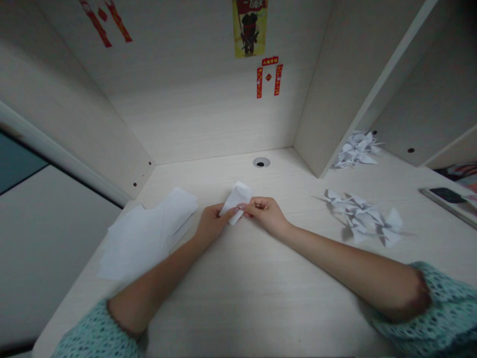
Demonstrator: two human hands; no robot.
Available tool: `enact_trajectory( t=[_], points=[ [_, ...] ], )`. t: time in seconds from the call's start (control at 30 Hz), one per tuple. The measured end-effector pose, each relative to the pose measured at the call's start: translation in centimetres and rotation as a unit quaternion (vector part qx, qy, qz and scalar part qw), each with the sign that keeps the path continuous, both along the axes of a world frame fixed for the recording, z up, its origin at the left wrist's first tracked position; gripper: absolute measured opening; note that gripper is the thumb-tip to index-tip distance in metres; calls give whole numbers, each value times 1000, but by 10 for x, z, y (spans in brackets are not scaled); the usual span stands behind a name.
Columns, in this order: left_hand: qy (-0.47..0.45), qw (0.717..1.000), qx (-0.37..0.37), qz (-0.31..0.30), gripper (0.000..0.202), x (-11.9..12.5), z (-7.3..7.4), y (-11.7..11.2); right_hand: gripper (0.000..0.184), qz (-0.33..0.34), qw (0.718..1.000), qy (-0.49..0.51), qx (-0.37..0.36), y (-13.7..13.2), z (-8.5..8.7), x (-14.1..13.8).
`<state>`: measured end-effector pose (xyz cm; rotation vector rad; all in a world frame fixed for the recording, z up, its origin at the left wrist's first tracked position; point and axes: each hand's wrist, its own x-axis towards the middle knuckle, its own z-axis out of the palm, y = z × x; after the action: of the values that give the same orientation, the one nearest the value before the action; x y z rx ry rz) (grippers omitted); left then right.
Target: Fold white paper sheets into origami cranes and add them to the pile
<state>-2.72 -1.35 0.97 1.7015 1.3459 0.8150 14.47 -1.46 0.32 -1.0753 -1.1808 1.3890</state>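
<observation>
while the left hand [212, 223] pinched the folded paper [237, 197] between thumb and fingers, the right hand [269, 215] gripped its right edge, and white sheets [139, 238] lay to the left.

The desk [257, 298] is pale, with a faint wood grain and a round hole [261, 162] near its far edge; on the left lie white sheets [137, 238], loosely overlapping, their edges uneven; on the right sits a cluster of white folded papers [363, 219], pointed and tangled together; farther back, beside the upright panel [343, 84], is a second heap [357, 149]; a flat slab [462, 212] lies at the far right.
</observation>
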Motion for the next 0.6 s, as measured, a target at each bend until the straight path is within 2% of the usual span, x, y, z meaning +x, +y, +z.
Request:
enact_trajectory(
  t=[0.23, 0.4, 0.6],
  points=[
    [-25, 999, -12, -21, 43, 2, 0, -1, 34, -11, 1000, 16, -6, 3, 6, 5],
    [1, 1000, -13, -18, 44, 2, 1, -1, 33, -66, 997, 38, 1, 14, 0, 13],
    [25, 1000, -6, -18, 44, 3, 4, -2, 32, -91, 994, 52, 36, 17, -7, 13]
  ],
)
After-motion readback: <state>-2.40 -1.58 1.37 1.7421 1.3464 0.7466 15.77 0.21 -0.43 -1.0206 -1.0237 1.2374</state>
